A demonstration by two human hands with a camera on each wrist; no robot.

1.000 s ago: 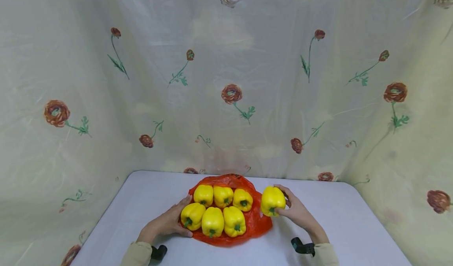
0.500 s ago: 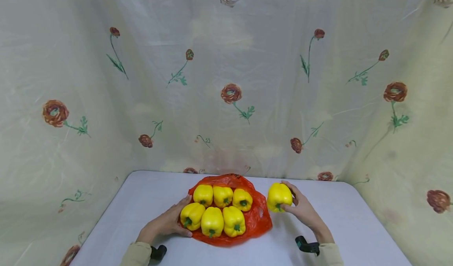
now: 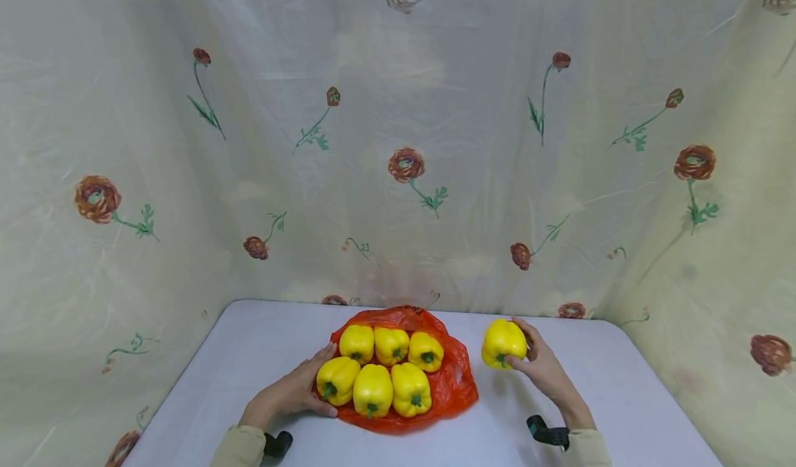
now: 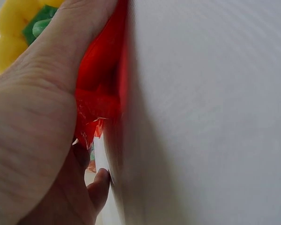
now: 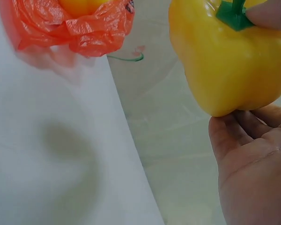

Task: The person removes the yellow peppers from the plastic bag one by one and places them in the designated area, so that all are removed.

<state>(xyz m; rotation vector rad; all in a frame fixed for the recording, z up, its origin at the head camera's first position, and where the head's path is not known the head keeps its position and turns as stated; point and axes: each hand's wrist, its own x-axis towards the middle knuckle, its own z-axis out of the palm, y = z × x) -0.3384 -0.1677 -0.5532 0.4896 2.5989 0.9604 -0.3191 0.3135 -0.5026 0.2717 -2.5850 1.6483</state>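
Right hand (image 3: pixel 548 369) grips lifted yellow pepper (image 3: pixel 502 342), now farther right of red bag (image 3: pixel 455 384): one separated, six other peppers (image 3: pixel 373 388) there. Left hand (image 3: pixel 300 389) spread, touching bag.

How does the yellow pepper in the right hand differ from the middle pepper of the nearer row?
The held pepper is up above the table in the right hand; the middle pepper rests on the red plastic bag. The held pepper has no other pepper beside it, while the middle pepper sits between two others. Both are yellow with green stems.
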